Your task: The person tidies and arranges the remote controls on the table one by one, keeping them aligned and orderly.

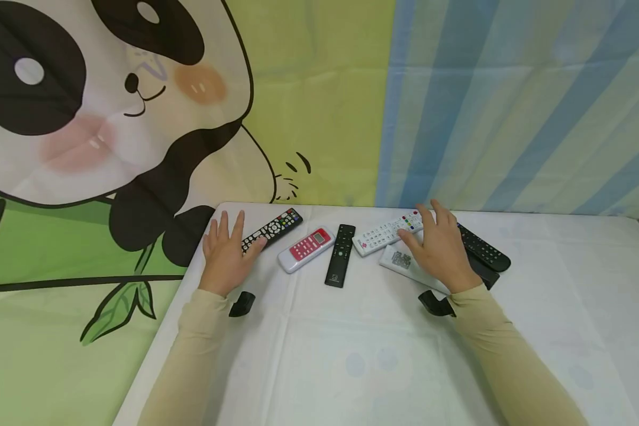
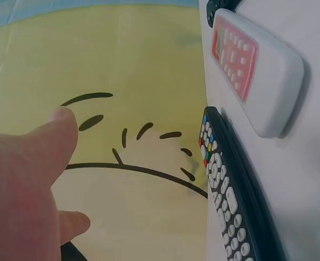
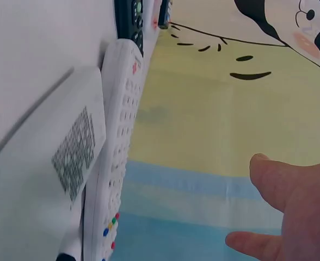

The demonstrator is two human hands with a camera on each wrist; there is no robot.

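My left hand (image 1: 226,259), fingers spread, hovers over the near end of a black remote control with white buttons (image 1: 278,227), whose long side also shows in the left wrist view. Beside it lies a white remote with a red face and small screen (image 1: 313,244). My right hand (image 1: 441,253) is spread above several remotes and holds nothing. Under and around it are a white remote with coloured buttons (image 1: 379,237), a white one bearing a printed code patch (image 3: 75,155), a black remote (image 1: 487,251) and a dark flat piece (image 1: 483,271), partly hidden by the hand.
A slim black remote (image 1: 341,255) lies in the middle between the hands. All of them rest near the back edge of a white-covered table (image 1: 346,367). A printed panda cloth (image 1: 319,106) hangs right behind that edge. Black wrist mounts (image 1: 242,304) sit by both cuffs.
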